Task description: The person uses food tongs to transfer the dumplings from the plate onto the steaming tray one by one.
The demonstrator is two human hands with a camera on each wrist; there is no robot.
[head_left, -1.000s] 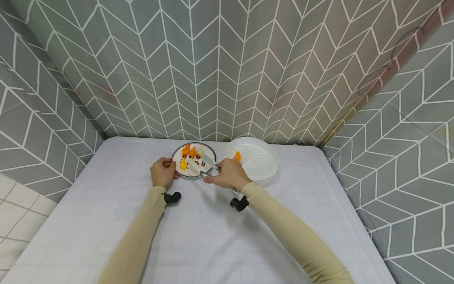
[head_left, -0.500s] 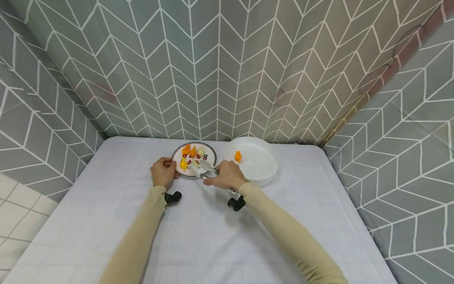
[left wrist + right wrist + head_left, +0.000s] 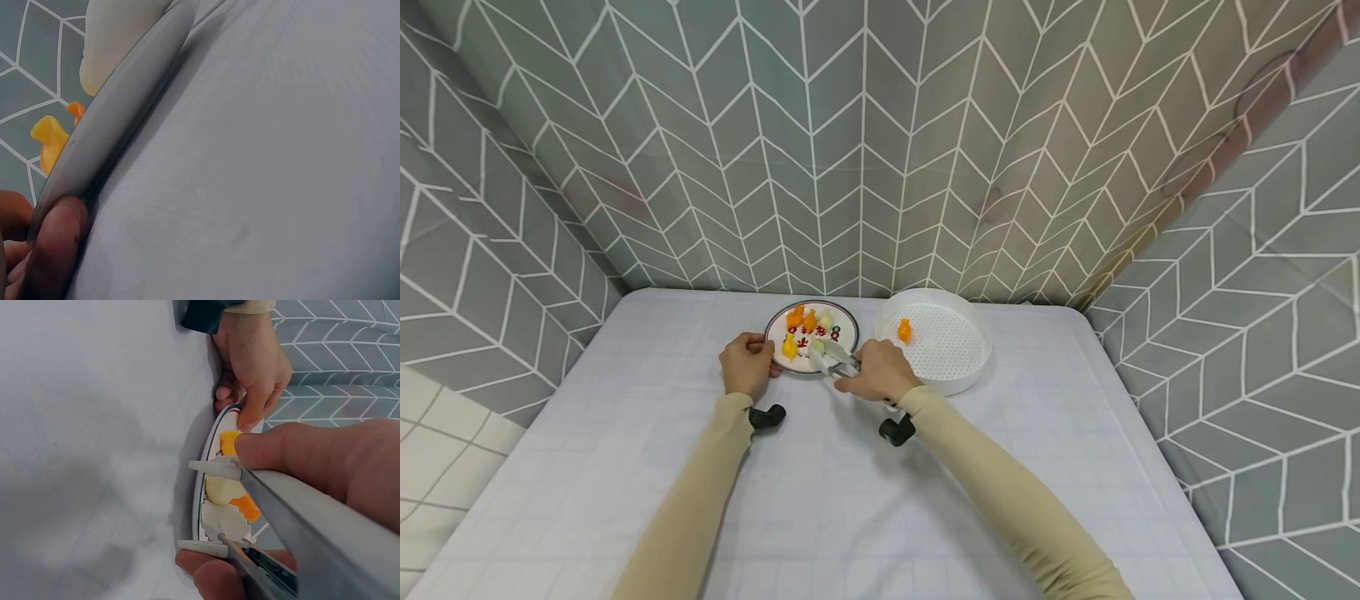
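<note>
At the left rim of a round dark-edged plate (image 3: 848, 329), my left hand (image 3: 747, 364) pinches the edge between thumb and fingers. My right hand (image 3: 880, 371) grips pale-tipped metal tongs (image 3: 844, 365), held over the plate's near right side. Between the tong tips, in the right wrist view, shows a pale yellow rounded piece (image 3: 222, 489). On the plate lie a yellow piece (image 3: 789, 347), two orange pieces, one of them beside the far rim (image 3: 794, 317), and a pale piece (image 3: 825, 321). The pieces look like small moulded figures.
To the right of the plate stands a round white tray (image 3: 970, 350) with a perforated-looking base and a raised wall. One orange piece (image 3: 905, 331) lies in it. Patterned grey curtain (image 3: 880, 167) rises behind the white-covered table (image 3: 820, 500).
The tongs have drawn back toward the near right rim of the plate, and their tips have come closer together. My left hand stays on the rim.
</note>
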